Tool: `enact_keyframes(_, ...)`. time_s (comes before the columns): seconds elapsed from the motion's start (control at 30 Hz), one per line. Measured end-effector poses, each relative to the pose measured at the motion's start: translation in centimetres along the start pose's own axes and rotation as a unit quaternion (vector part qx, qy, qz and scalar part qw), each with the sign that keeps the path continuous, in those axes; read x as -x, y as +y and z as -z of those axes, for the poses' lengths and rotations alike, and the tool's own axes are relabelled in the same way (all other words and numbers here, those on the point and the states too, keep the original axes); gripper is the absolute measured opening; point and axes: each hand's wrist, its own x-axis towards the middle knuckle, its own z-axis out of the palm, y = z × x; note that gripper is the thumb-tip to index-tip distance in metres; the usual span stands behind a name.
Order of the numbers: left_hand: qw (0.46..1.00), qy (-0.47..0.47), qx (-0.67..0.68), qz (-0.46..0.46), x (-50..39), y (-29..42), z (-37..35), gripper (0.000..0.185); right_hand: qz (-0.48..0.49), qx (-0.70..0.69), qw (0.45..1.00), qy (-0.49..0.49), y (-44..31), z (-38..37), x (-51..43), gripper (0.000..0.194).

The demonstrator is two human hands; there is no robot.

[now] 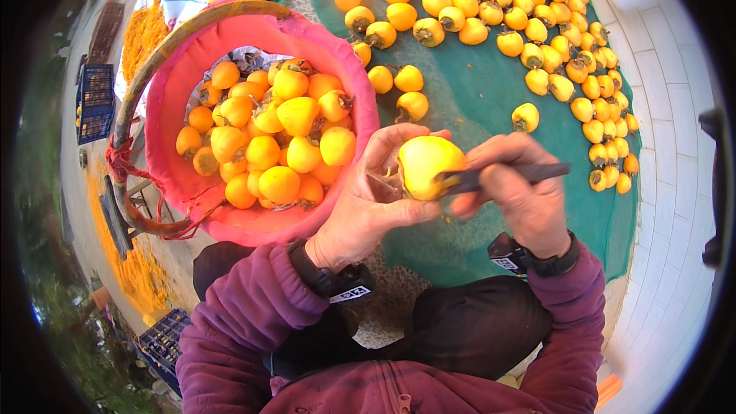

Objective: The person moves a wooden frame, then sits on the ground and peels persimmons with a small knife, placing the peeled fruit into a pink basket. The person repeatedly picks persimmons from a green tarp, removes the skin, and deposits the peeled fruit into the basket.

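My left hand cradles a yellow-orange persimmon, its fingers behind the fruit and the thumb below it. A dark, flat-handled tool, perhaps a small knife or peeler, is pinched in my right hand. Its working end touches the lower right side of the persimmon; blur hides the exact shape of that end. Left of my hands stands a pink-lined basket with a wooden hoop handle. Heaped persimmons fill its middle, above a crumpled printed liner.
Many persimmons lie across a green cloth, with a single persimmon just beyond my right hand. White tiles border the right side. At left are a blue crate, orange shreds on a white sack, and a dark crate.
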Motion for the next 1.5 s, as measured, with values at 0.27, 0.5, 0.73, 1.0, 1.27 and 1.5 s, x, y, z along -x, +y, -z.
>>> enact_keyframes(0.27, 0.999, -0.034, 0.015, 0.006, 0.2, 0.7, 0.9, 0.081, 0.073, -0.071, 0.952, 0.288, 1.3, 6.2, -0.4, 0.023)
enact_keyframes(0.5, 0.997, -0.062, 0.018, 0.046, 0.1, 0.5, 1.0, 0.077, 0.014, -0.087, 0.987, 0.136, 1.3, 4.9, 1.4, 0.024)
enact_keyframes(0.73, 0.977, -0.060, 0.166, 0.118, 0.3, 0.5, 0.6, 0.073, -0.042, -0.104, 0.993, -0.023, 1.3, 2.7, 0.5, 0.023)
enact_keyframes(1.0, 0.992, -0.071, 0.016, 0.106, 0.3, 0.8, 0.2, 0.087, 0.045, -0.141, 0.987, 0.066, 0.3, 3.4, -0.2, 0.025)
enact_keyframes(1.27, 0.991, -0.046, -0.070, 0.103, 0.2, 0.7, -0.2, 0.090, 0.002, 0.005, 0.996, 0.085, 1.0, 3.4, 0.3, 0.025)
enact_keyframes(1.5, 0.942, -0.019, -0.328, 0.072, 0.5, 6.6, -0.9, 0.080, -0.014, 0.205, 0.901, 0.382, 6.3, 15.3, -0.6, 0.043)
